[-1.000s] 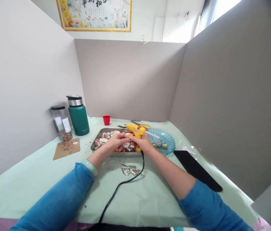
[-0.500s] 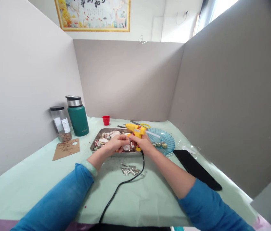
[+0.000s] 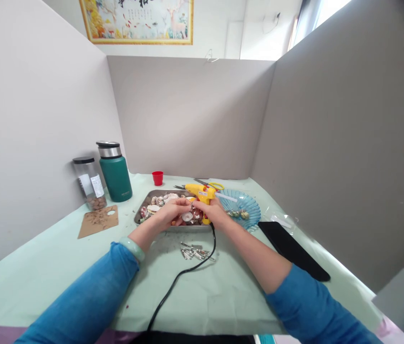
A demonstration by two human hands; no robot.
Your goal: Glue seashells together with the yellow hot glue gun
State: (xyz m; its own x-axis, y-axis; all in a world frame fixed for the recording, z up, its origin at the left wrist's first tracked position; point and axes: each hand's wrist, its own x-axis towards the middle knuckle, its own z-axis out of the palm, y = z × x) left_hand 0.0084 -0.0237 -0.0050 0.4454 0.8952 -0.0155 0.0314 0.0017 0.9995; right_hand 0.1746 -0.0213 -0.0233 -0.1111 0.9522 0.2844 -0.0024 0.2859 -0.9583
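My right hand (image 3: pixel 216 213) is wrapped round the handle of a yellow hot glue gun (image 3: pixel 201 192), its nozzle pointing left and a clear glue stick (image 3: pixel 227 197) poking out of the back. My left hand (image 3: pixel 173 211) is closed in a pinch, fingertips meeting my right thumb and finger; what sits between them is too small to make out. Both hands hover over a metal tray (image 3: pixel 173 229) of seashells (image 3: pixel 157 202). A black cord (image 3: pixel 180 274) runs from the gun toward me, past a small pile of silver metal clips (image 3: pixel 193 251).
Right of the tray lies a blue ribbed plate (image 3: pixel 254 208) with small shells, then a black flat slab (image 3: pixel 293 251). Scissors (image 3: pixel 214 186) and a red cup (image 3: pixel 157 178) stand behind. On the left are a green bottle (image 3: pixel 116 179), a clear jar (image 3: pixel 89 184) and a brown card (image 3: pixel 96 223).
Both hands stay together over the tray with only slight finger movement. The glue gun remains in my right hand, and the view has shifted slightly.
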